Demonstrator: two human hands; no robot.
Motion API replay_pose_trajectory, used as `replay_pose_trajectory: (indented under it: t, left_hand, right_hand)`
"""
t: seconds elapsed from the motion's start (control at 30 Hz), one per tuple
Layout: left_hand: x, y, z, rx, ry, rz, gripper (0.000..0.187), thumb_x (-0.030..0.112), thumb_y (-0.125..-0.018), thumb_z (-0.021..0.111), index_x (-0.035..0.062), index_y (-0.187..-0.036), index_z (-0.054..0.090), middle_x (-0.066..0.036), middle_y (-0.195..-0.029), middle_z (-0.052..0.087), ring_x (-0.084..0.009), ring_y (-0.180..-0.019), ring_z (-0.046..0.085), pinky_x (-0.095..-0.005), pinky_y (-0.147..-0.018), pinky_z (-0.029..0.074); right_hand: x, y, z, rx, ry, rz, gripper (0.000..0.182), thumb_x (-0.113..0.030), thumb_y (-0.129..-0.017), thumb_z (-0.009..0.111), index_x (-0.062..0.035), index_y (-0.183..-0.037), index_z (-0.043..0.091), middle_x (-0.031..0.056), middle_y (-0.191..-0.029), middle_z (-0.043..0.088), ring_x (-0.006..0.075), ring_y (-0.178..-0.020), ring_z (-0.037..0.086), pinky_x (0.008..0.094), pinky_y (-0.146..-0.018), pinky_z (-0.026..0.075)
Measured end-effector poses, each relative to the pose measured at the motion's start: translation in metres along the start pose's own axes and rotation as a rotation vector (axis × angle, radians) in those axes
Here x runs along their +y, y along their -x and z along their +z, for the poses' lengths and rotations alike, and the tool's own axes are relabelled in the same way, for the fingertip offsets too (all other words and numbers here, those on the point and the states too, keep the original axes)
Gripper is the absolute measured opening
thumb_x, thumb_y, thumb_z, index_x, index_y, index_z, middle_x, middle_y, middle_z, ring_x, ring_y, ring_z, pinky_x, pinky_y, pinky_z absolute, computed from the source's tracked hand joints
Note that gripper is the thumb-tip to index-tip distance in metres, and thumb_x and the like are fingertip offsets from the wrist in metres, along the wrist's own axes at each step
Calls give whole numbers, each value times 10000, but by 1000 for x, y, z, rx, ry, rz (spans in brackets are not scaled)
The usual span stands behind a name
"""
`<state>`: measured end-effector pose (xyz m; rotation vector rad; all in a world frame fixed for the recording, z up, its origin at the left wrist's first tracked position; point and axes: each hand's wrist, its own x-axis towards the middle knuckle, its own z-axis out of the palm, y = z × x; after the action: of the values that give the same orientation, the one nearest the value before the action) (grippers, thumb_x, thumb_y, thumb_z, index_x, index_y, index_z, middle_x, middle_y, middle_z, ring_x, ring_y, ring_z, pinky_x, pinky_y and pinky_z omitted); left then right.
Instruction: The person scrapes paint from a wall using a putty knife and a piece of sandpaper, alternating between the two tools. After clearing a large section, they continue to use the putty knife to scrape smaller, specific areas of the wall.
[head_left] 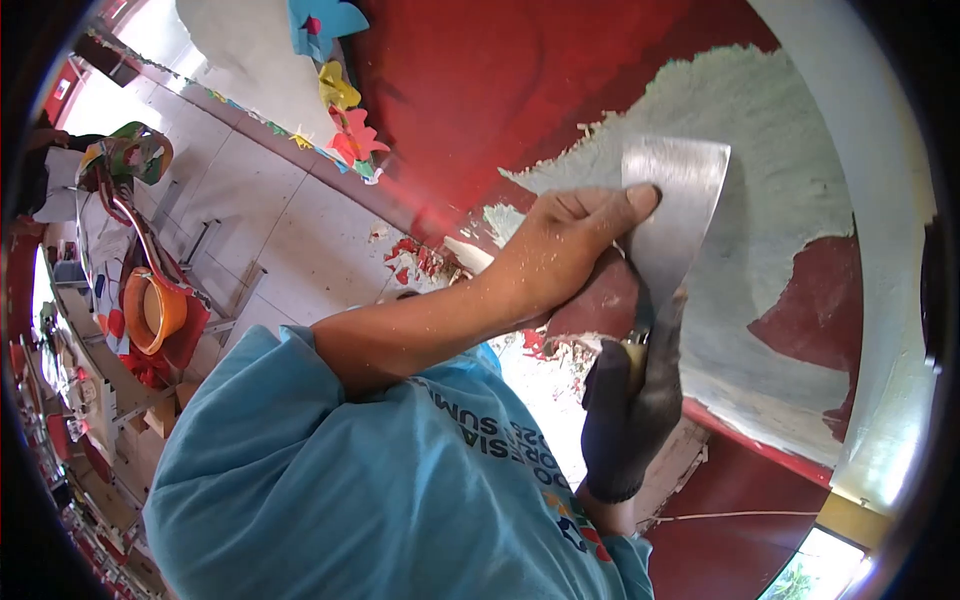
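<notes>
My gloved right hand (pixel 632 420) is wrapped round the handle of a wide putty knife (pixel 680 205), its blade pointing up in the view. The dark glove leaves the wrist bare. My bare left hand (pixel 570 245) is closed at the blade's side edge, with the thumb on the metal and the other fingers curled. Pale specks dot that hand and forearm. Below the left hand, a maroon piece (pixel 600 300) like a paint flake shows beside the blade. Behind the knife is a wall with red paint (pixel 470 90) and a grey-green stripped patch (pixel 770 130).
Paint scraps (pixel 425 262) lie on the tiled floor (pixel 270 215) along the wall. Paper flowers (pixel 335 90) decorate the wall at the top. An orange bucket (pixel 155 310) stands at left, near cluttered tables and part of another person (pixel 50 165). A pale pillar (pixel 890 250) borders the right.
</notes>
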<state>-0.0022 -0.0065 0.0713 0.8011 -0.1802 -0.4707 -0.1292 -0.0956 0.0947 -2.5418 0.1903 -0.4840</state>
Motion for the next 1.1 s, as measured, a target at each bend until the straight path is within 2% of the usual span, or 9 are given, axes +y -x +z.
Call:
replay_pose_trajectory:
  t: [0.07,0.27,0.3,0.67,0.73,0.8,1.0,1.07,1.1]
  left_hand:
    - [10,2,-3,-57,-32,-142,346,353,-904,529,42,-802,642,13,-709,601,-35,-598,509,-194,-535,401]
    - [7,5,-3,-44,-4,-130,335,345,-899,541,47,-781,639,22,-702,593,-33,-600,507,-188,-528,392]
    - [12,5,-4,-28,-69,-192,332,339,-901,538,47,-778,639,25,-705,594,-31,-607,508,-189,-530,393]
    - [9,-3,0,15,-83,-36,358,321,-880,581,19,-692,628,12,-604,557,-32,-517,458,-200,-447,361]
    - [17,-8,0,-82,-28,-89,327,340,-899,545,54,-771,640,35,-696,581,-21,-599,490,-192,-524,382]
    - [9,-7,4,-49,-10,-21,331,345,-896,549,53,-772,643,31,-693,583,-25,-580,486,-197,-510,380]
    - [6,-5,1,-54,-114,-72,324,343,-899,544,50,-810,649,21,-704,593,-29,-552,484,-208,-482,379]
    - [15,-9,7,-41,58,-58,328,345,-897,545,49,-795,643,23,-682,583,-29,-549,478,-209,-477,372]
    - [12,-9,4,-33,10,-43,334,350,-895,547,47,-788,640,21,-672,579,-30,-551,481,-206,-484,375]
  right_hand:
    - [-1,-5,4,-15,-80,30,562,-6,-802,446,18,-1350,325,25,-624,408,66,-526,376,230,-496,362]
    - [-6,-8,9,65,-79,36,544,-11,-807,448,21,-1339,344,7,-586,371,63,-511,358,221,-483,354]
    - [-1,-6,13,132,-18,-90,548,-19,-810,445,5,-1347,340,3,-579,353,64,-508,351,225,-475,348]
    - [-6,-4,7,75,-18,94,536,-44,-842,450,12,-1357,313,-18,-589,414,40,-519,384,202,-453,340]
    - [-1,-15,11,155,17,-43,534,-52,-849,461,5,-1359,314,-22,-579,402,36,-489,382,203,-440,339]
    - [-4,-17,6,69,-130,122,538,-39,-840,455,-4,-1360,319,-25,-562,386,34,-468,375,203,-434,339]
    - [-3,-10,7,86,-89,125,536,-12,-809,432,-4,-1340,363,-18,-558,376,36,-482,374,206,-440,342]
    - [4,-23,13,203,-51,-73,541,-12,-804,432,-1,-1340,360,-14,-557,385,37,-475,375,213,-432,345]
    - [2,-21,6,108,-48,44,542,-10,-805,430,3,-1342,354,-18,-549,392,34,-467,372,208,-425,337]
